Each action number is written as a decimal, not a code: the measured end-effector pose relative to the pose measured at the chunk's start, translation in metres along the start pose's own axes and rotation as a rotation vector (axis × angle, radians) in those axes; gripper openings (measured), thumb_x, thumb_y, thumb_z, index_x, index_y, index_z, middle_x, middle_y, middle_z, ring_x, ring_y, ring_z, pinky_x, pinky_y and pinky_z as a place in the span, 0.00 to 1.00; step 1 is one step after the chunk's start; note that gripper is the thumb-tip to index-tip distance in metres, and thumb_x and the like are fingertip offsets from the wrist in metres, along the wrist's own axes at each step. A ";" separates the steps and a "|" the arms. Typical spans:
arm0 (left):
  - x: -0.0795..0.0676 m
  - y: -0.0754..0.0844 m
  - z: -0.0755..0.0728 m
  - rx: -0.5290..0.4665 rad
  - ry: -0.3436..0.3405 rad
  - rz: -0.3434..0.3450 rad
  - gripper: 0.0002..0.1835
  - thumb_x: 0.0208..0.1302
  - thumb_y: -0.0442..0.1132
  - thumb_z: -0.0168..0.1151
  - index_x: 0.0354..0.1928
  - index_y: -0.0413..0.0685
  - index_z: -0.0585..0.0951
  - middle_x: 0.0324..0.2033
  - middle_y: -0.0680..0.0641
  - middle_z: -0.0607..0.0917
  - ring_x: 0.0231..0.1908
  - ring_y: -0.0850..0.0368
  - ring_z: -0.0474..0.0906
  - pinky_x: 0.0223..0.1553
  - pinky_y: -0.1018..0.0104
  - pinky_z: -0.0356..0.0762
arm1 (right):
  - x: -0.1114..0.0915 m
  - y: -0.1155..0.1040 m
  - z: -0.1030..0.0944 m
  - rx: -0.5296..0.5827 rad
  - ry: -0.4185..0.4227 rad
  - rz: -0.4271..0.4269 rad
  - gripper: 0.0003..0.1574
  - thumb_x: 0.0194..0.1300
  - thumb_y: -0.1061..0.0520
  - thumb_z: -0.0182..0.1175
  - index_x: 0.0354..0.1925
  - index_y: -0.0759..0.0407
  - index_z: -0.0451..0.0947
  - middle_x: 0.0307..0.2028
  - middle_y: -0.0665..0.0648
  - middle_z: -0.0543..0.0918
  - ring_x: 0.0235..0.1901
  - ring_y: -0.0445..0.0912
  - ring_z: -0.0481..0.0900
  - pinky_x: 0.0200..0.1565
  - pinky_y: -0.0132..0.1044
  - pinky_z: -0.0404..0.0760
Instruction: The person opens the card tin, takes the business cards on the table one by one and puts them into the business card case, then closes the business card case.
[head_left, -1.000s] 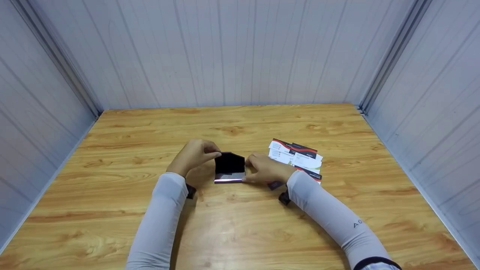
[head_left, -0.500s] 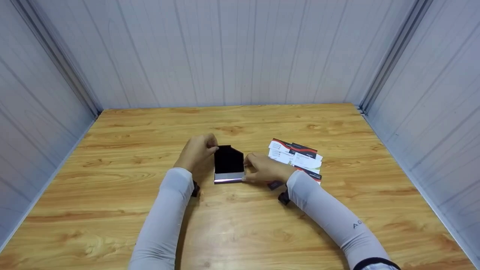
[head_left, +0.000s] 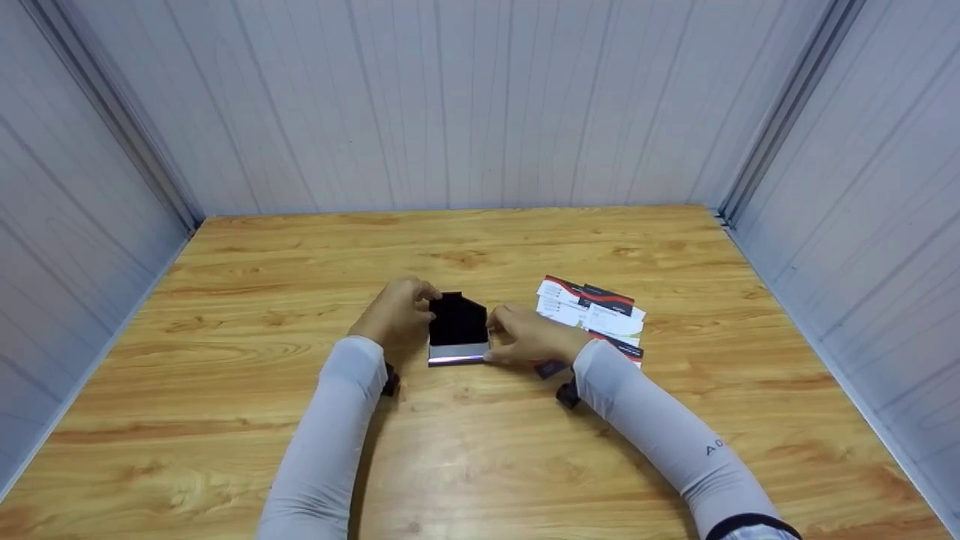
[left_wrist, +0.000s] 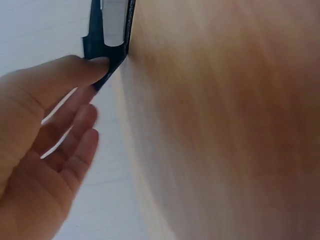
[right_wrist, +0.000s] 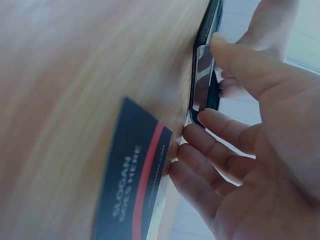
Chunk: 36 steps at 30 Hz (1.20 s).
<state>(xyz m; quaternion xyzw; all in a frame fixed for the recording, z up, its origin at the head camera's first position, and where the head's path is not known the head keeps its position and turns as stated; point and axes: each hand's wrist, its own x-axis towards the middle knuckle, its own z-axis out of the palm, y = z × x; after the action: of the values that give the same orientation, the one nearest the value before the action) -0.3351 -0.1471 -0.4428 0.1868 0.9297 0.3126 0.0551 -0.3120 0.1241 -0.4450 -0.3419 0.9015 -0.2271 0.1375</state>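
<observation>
A business card case (head_left: 457, 321) lies on the wooden table with its lid folded back. Black lining shows inside, and a shiny metal strip runs along the near edge. At the case's left side, my left hand (head_left: 396, 309) pinches its end between thumb and fingers; the left wrist view shows the thumb across the dark end of the case (left_wrist: 93, 44). My right hand (head_left: 536, 336) grips the opposite side, thumb at the near corner and index finger at the farther one. In the right wrist view, that side's metal wall (right_wrist: 203, 75) shows between them.
Several business cards (head_left: 615, 324) in white, black and red lie overlapping to the right, just beyond my right hand. One dark card with a red stripe (right_wrist: 135, 170) lies close under the right fingers. Panelled walls (head_left: 465, 105) enclose the table's back and sides.
The case's lid has swung back, away from me, and stands wider open. My left hand moved up with it, then its fingers shifted along the left edge. The right hand stayed put.
</observation>
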 end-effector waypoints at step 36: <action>-0.021 -0.003 -0.007 0.062 -0.309 -0.027 0.55 0.53 0.61 0.76 0.78 0.49 0.59 0.77 0.42 0.53 0.75 0.40 0.47 0.71 0.40 0.52 | 0.000 0.000 0.001 -0.019 0.001 0.025 0.35 0.64 0.40 0.68 0.59 0.60 0.72 0.55 0.58 0.73 0.57 0.51 0.73 0.63 0.42 0.70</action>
<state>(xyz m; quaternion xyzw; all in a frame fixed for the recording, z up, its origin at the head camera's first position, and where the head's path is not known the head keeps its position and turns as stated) -0.3186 -0.1611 -0.4393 0.2216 0.9218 0.2506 0.1959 -0.3116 0.1234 -0.4454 -0.3320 0.9078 -0.2169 0.1365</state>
